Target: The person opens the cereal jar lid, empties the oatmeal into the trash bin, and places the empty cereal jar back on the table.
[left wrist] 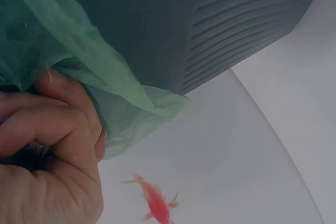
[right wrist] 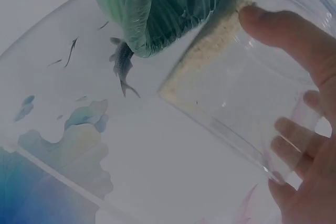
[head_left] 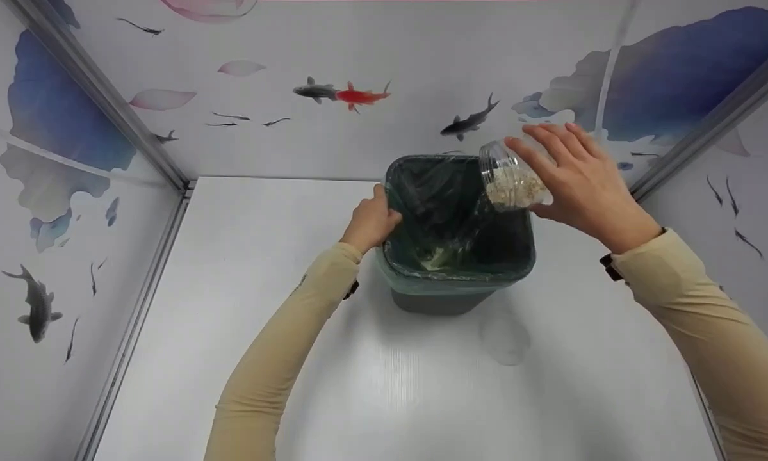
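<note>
A dark grey trash bin [head_left: 444, 302], lined with a green plastic bag [left wrist: 149, 100], stands near the back of the white table. My left hand [head_left: 371, 221] grips its left rim, fingers curled over the bag's edge, as the left wrist view shows close up. With my right hand [head_left: 585, 182] I hold a clear jar [right wrist: 231, 103] tipped on its side over the bin's right rim, its mouth toward the opening. Pale grains or flakes [right wrist: 207, 48] lie along the jar's lower wall. Something pale yellowish [head_left: 438, 259] shows inside the bag, its kind unclear.
On the white table [head_left: 262, 307], in front of the bin, lies a faint transparent round disc [head_left: 505, 336], perhaps a lid. Panels [head_left: 409, 38] printed with fish and petals stand behind and at both sides, joined by metal posts [head_left: 127, 115].
</note>
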Action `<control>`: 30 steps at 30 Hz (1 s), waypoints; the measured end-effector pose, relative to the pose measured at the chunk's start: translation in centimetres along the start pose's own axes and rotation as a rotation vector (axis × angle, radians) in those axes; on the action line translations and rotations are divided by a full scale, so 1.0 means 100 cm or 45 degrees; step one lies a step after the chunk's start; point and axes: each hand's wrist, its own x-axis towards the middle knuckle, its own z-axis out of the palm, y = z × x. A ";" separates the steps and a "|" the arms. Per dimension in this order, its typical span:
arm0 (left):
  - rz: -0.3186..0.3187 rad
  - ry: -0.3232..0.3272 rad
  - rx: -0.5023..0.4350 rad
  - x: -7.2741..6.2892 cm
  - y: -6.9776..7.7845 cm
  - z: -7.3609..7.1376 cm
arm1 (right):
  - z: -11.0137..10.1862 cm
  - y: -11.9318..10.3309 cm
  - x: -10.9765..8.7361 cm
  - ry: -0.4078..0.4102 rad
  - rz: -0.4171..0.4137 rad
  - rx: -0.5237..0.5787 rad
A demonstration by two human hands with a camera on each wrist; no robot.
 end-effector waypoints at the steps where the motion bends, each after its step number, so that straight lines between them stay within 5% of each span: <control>1: 0.002 0.000 0.003 0.000 0.000 0.000 | -0.001 0.000 0.000 0.000 0.001 0.001; 30: -0.013 0.007 -0.005 0.000 0.000 0.000 | -0.004 -0.002 0.006 0.019 -0.038 0.005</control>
